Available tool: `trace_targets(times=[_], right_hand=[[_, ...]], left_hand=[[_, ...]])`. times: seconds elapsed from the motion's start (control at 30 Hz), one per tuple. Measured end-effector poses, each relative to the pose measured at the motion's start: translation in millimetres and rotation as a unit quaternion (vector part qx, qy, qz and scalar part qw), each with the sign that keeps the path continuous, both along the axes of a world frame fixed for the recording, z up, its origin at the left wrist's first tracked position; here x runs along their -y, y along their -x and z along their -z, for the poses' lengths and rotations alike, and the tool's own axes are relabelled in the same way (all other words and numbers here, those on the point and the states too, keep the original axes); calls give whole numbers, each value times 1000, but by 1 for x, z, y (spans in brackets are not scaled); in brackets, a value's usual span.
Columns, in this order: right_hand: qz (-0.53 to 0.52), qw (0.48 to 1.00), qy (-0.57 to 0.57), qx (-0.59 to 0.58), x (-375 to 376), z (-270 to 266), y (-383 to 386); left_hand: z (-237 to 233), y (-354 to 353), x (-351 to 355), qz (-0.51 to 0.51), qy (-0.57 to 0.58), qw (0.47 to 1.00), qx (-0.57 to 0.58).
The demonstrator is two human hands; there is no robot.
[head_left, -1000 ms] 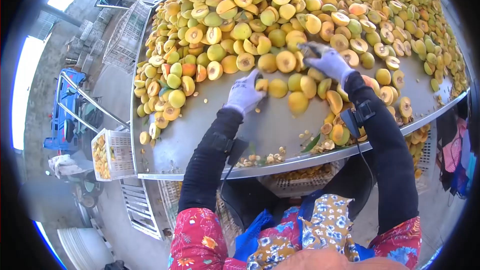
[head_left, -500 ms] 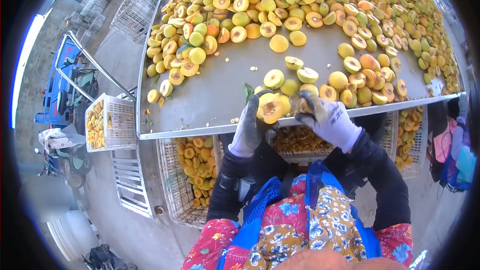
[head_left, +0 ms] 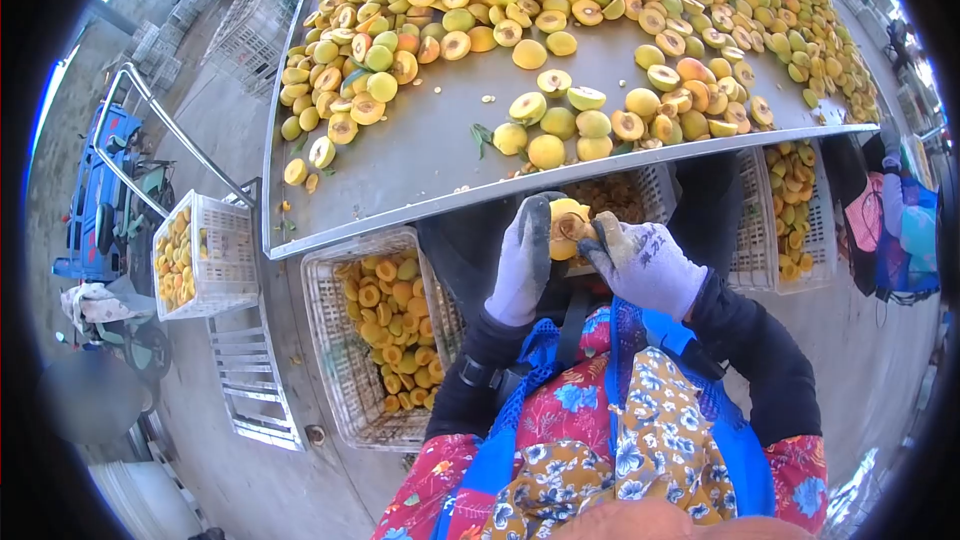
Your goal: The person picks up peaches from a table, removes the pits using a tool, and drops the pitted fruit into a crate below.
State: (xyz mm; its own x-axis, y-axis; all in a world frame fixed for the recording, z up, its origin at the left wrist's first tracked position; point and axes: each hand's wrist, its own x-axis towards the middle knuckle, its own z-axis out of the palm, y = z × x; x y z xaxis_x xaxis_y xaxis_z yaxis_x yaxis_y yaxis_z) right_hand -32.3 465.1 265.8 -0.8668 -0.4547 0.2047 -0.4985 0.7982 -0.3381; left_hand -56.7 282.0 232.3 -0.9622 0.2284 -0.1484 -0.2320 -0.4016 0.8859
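My left hand (head_left: 521, 262), in a white glove with a dark palm, holds an apricot half (head_left: 567, 223) with the cut face showing, just off the table's front edge. From the other side, the fingers of my gloved right hand (head_left: 645, 258) are bent in against the fruit's pit hollow. Any small thing inside those right fingers is hidden. Beyond both hands, loose apricots (head_left: 547, 151), some whole-looking and some cut, lie near the edge of the metal table (head_left: 420, 155).
A large heap of apricots (head_left: 480, 0) covers the table's far side. Below the front edge stand crates of halves, one at left (head_left: 335, 380) and one at right (head_left: 820, 240). Another filled crate (head_left: 228, 260) sits on a stand at left. A person's sleeve (head_left: 893, 205) shows far right.
Both hands have drawn back from above the tabletop to in front of its edge, nearer my body, with an apricot half. The right fingers now meet the fruit. The view has shifted slightly.
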Motion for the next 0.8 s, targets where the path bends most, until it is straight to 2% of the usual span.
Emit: trace_targets(times=[0.07, 0.2, 0.27, 0.33, 0.37, 0.4, 0.47, 0.5, 0.6, 0.63, 0.73, 0.8], right_hand=[[6, 999, 9, 43, 9, -1, -6], [25, 988, 84, 124, 26, 1, -17], [-69, 992, 97, -44, 31, 16, -9], [-40, 969, 221, 100, 31, 19, -8], [43, 888, 326, 321, 35, 3, -9], [123, 742, 405, 520, 36, -9, -11], [125, 654, 442, 601, 29, -16, -8], [126, 604, 459, 639, 26, -17, -8], [157, 595, 487, 620, 27, -20, -8], [165, 657, 469, 567, 28, -11, -8], [159, 682, 450, 554, 9, 10, -4], [158, 725, 387, 547, -4, 13, 5]], left_hand=[[10, -1, 1, -33, 41, 995, -87], [14, -9, 8, -83, 162, 970, -161], [8, -10, 8, -118, 197, 957, -177], [3, -12, 8, -150, 226, 941, -203], [2, -13, 7, -166, 243, 932, -213], [3, -15, 6, -175, 265, 920, -228], [6, -12, 4, -184, 313, 894, -262], [8, -11, 1, -174, 310, 901, -247], [11, 0, -8, -150, 322, 912, -207], [15, 2, -14, -145, 339, 909, -196], [17, 11, -28, -77, 379, 910, -153], [31, 25, -33, 0, 398, 910, -119]])
